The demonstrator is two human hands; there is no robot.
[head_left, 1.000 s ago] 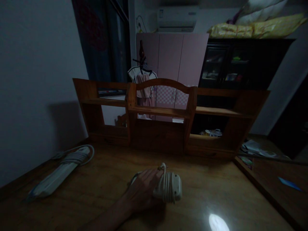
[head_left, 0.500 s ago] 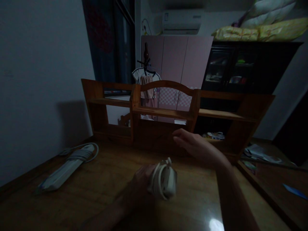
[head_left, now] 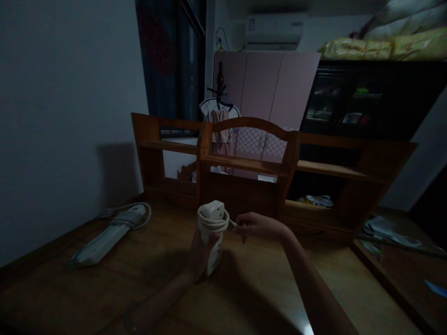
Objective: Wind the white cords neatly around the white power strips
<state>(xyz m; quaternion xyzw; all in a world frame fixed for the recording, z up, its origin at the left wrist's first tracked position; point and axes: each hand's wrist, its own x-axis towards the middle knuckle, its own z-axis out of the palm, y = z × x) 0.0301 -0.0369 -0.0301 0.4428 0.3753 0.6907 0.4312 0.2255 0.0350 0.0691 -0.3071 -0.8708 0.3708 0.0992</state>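
Observation:
A white power strip (head_left: 215, 255) stands roughly upright over the desk, its white cord (head_left: 213, 224) wound several times round the upper part. My left hand (head_left: 202, 249) is closed round the strip just below the coils. To the right, my right hand (head_left: 254, 225) pinches the loose end of the cord, which runs out sideways from the coils. Whether that end carries a plug is hidden by the fingers. A second white power strip (head_left: 101, 244), with its grey-white cord wrapped round the far end, lies on the desk at the left.
The wooden desk (head_left: 167, 298) carries a low wooden shelf unit (head_left: 244, 160) along its back. A wall (head_left: 70, 116) closes off the left side. On a lower surface at the right are papers (head_left: 387, 230) and a blue item (head_left: 436, 288). Wardrobes stand behind.
My left hand has tilted the power strip upright and moved it slightly left. My right hand has come down and left and now grips the cord's end. The view has turned slightly left.

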